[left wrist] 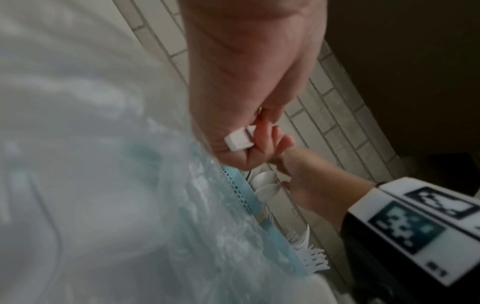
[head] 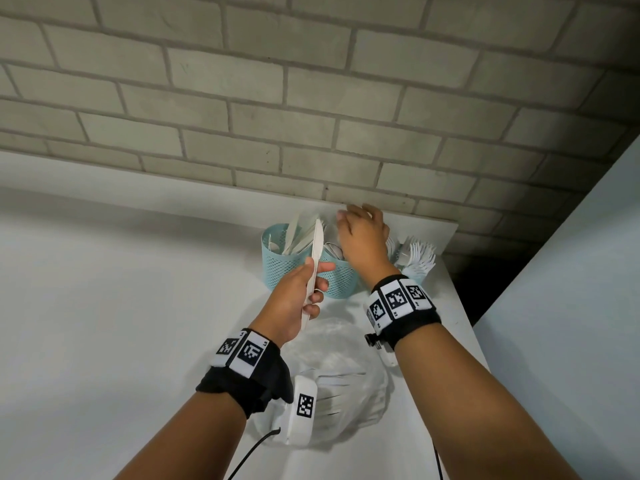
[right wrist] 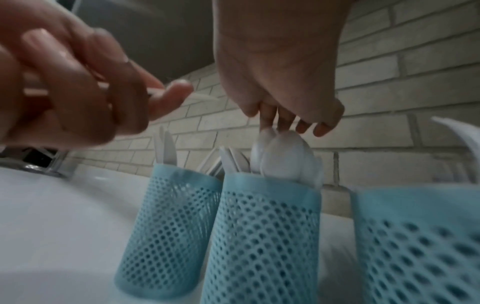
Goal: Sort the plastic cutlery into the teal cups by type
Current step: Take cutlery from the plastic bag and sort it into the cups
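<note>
Three teal mesh cups stand in a row by the brick wall. The left cup [head: 277, 258] [right wrist: 171, 216] holds knives, the middle cup [head: 341, 278] [right wrist: 262, 226] holds spoons [right wrist: 283, 156], and the right cup [head: 417, 271] [right wrist: 415, 236] holds forks [head: 419, 254]. My left hand [head: 317, 289] [left wrist: 246, 82] grips a white plastic knife [head: 316, 258] [left wrist: 239, 140], blade up, in front of the left cup. My right hand [head: 360, 233] [right wrist: 283, 123] hangs over the middle cup. Its fingertips pinch the bowl of the tallest spoon [right wrist: 267, 133].
A clear plastic bag [head: 339, 375] [left wrist: 103, 185] with more white cutlery lies on the white counter [head: 104, 306] under my wrists. A dark gap [head: 467, 289] and a white panel [head: 571, 271] bound the counter's right edge. A chrome fitting [right wrist: 39, 166] stands at the far left.
</note>
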`<state>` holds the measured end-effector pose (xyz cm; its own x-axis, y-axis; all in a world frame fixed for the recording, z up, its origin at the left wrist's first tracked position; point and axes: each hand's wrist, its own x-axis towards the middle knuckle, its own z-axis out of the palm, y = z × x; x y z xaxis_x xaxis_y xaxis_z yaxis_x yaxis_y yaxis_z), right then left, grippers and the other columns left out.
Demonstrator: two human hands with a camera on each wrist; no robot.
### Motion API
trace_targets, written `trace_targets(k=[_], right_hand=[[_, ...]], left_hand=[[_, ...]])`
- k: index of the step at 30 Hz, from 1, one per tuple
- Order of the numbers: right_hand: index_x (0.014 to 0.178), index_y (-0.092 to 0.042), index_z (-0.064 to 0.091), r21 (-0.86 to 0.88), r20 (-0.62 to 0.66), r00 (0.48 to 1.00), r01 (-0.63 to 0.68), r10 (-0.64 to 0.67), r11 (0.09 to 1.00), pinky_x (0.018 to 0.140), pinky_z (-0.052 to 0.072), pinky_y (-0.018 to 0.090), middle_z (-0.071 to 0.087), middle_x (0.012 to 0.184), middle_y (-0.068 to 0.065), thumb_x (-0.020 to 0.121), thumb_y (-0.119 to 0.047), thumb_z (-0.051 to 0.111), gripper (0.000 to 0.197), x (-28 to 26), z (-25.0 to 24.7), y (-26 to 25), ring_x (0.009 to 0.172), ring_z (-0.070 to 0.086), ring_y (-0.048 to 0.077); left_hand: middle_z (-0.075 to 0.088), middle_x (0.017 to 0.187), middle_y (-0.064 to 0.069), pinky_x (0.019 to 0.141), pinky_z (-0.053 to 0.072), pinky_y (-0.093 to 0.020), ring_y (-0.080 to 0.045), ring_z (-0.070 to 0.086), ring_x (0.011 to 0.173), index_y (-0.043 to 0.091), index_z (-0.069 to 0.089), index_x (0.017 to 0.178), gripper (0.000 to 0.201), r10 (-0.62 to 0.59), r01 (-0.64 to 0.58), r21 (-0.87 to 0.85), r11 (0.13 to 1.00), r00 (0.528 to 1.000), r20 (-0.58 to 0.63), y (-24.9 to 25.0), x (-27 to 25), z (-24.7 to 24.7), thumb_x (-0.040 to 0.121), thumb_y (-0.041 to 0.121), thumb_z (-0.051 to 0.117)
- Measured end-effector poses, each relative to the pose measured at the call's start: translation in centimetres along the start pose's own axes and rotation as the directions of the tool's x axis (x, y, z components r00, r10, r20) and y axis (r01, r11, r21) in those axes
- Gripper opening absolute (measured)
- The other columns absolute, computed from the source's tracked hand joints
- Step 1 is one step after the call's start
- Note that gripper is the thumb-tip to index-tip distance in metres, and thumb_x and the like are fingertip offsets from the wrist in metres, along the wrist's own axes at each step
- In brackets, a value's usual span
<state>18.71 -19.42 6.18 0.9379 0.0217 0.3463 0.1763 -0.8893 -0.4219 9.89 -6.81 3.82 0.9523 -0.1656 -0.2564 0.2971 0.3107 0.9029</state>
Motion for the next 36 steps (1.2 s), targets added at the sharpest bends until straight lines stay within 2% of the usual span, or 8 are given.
trace_targets(k=[3,5,8,13,19,24,31,36], right_hand=[[0.128,-0.018,0.055,0.373,-0.024,0.997,0.080,-0.076,0.924,0.090,0.047,0.023,0.061,0.119,0.005,0.096,-0.036,0.048,0.038,-0.7,-1.8,-2.0,0.101,0.056,0.011],[0.134,-0.019,0.047,0.537,0.196,0.973,-0.005,-0.119,0.844,0.054,0.041,0.004,0.063,0.098,0.007,0.094,-0.032,0.055,0.043,-1.4,-3.0,-3.2,0.063,0.055,-0.005],[0.127,-0.008,0.048,0.584,0.339,0.920,-0.040,-0.199,0.811,0.041,0.035,0.006,0.062,0.078,0.008,0.091,-0.010,0.059,0.038,-1.7,-3.7,-4.1,0.043,0.051,-0.007],[0.107,-0.016,0.054,0.703,-0.009,1.000,-0.007,0.018,0.712,0.046,0.041,0.011,0.065,0.085,0.013,0.094,-0.005,0.051,0.018,-0.2,-4.1,-4.9,0.056,0.059,0.000],[0.109,-0.015,0.057,0.731,-0.345,0.928,0.172,0.140,0.660,0.058,0.049,0.016,0.065,0.083,0.003,0.098,-0.012,0.043,0.017,0.1,-2.8,-5.9,0.068,0.059,0.012],[0.119,-0.013,0.060,0.403,-0.236,0.967,0.190,-0.099,0.895,0.079,0.049,0.028,0.067,0.103,0.007,0.096,-0.006,0.042,0.031,-0.8,0.5,-5.8,0.090,0.062,0.021],[0.124,-0.026,0.057,-0.125,0.225,0.961,0.191,-0.160,0.974,0.090,0.040,0.034,0.052,0.116,0.017,0.095,-0.014,0.040,0.036,-1.4,3.9,-5.6,0.105,0.051,0.037],[0.131,-0.014,0.049,-0.038,0.102,0.975,0.202,-0.197,0.979,0.094,0.035,0.036,0.055,0.125,0.012,0.095,-0.011,0.040,0.037,-2.2,1.6,-6.8,0.117,0.042,0.029]], left_hand=[[0.043,0.066,0.005,0.042,0.023,-0.015,-0.005,0.031,0.052,0.017,0.064,0.099,0.037,0.043,-0.043,0.034,0.999,0.999,-0.013,0.0,-0.3,-0.1,0.101,0.038,0.033],[0.043,0.065,0.005,0.042,0.025,-0.013,-0.005,0.032,0.051,0.017,0.065,0.097,0.036,0.074,-0.073,0.053,0.996,0.997,-0.018,0.0,-0.4,0.0,0.099,0.039,0.036],[0.045,0.064,0.005,0.044,0.029,-0.014,-0.004,0.036,0.050,0.015,0.066,0.092,0.037,0.087,-0.085,0.043,0.995,0.996,-0.038,0.4,-0.7,-0.2,0.098,0.041,0.040],[0.053,0.084,0.001,0.066,0.040,-0.022,-0.011,0.049,0.075,0.018,0.058,0.097,0.038,0.073,-0.022,0.299,0.954,0.985,-0.159,1.7,-1.2,-1.8,0.096,0.049,0.036],[0.043,0.090,-0.004,0.060,0.029,-0.025,-0.011,0.039,0.069,0.021,0.042,0.079,0.027,-0.036,0.096,0.687,0.720,0.994,-0.101,2.0,-2.5,-3.1,0.093,0.042,0.052],[0.046,0.135,-0.006,0.091,0.042,-0.032,-0.022,0.049,0.120,0.011,0.041,0.133,0.063,-0.184,0.231,0.839,0.494,0.970,-0.158,1.0,-2.8,-4.0,0.083,0.041,0.066],[0.050,0.087,-0.002,0.057,0.047,-0.020,-0.012,0.048,0.073,0.019,0.043,0.114,0.044,-0.261,0.240,0.813,0.530,0.959,-0.113,0.3,-3.1,-4.8,0.080,0.016,0.071],[0.050,0.084,-0.002,0.050,0.039,-0.019,-0.012,0.043,0.059,0.024,0.051,0.087,0.033,-0.253,0.128,0.889,0.440,0.967,-0.014,0.1,-3.5,-5.0,0.079,-0.008,0.049]])
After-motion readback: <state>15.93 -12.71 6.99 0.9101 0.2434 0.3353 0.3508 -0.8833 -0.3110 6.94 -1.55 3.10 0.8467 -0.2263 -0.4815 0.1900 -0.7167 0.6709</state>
